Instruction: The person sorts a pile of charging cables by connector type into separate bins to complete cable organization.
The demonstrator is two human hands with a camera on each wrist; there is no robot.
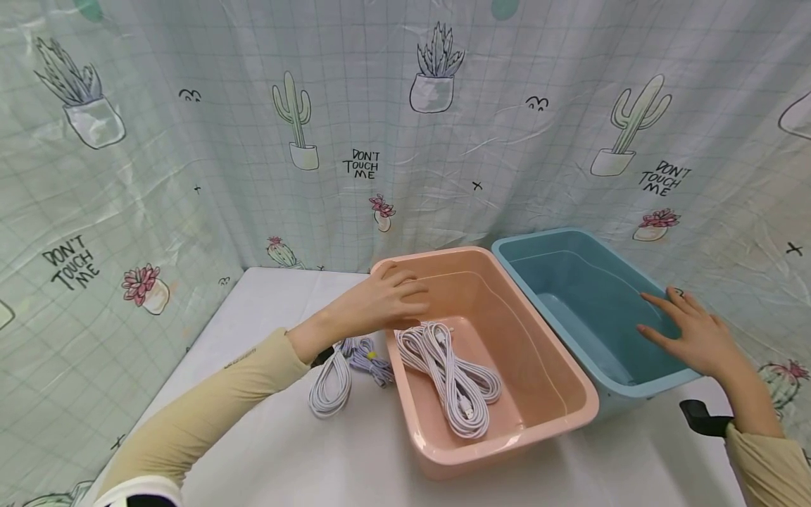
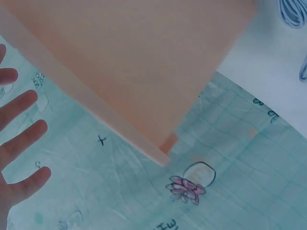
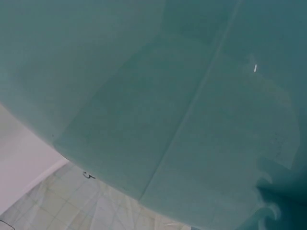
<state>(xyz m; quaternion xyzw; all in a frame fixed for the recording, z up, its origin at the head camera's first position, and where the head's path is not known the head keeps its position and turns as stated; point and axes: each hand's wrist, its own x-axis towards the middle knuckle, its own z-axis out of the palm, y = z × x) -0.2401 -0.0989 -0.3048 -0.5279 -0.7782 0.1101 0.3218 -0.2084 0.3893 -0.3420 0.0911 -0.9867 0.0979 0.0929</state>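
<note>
My left hand [image 1: 388, 299] hovers over the left rim of a peach plastic bin [image 1: 538, 338], fingers apart and holding nothing. In the left wrist view its spread fingers [image 2: 24, 143] stand beside the bin's wall [image 2: 144, 62]. Bundled white cables [image 1: 457, 387] lie on the bin floor, partly overlapped by that hand. My right hand [image 1: 697, 338] is at the right side of a blue bin [image 1: 570, 282], its fingers extended over the rim and holding nothing. The blue bin's inner wall [image 3: 144, 105] fills most of the right wrist view.
Left of the peach bin, a coiled white cable [image 1: 331, 386] and a lavender cable bundle [image 1: 367, 360] lie on the white table [image 1: 285, 451]. The two bins stand side by side. A cactus-print curtain [image 1: 380, 105] hangs behind and around the table.
</note>
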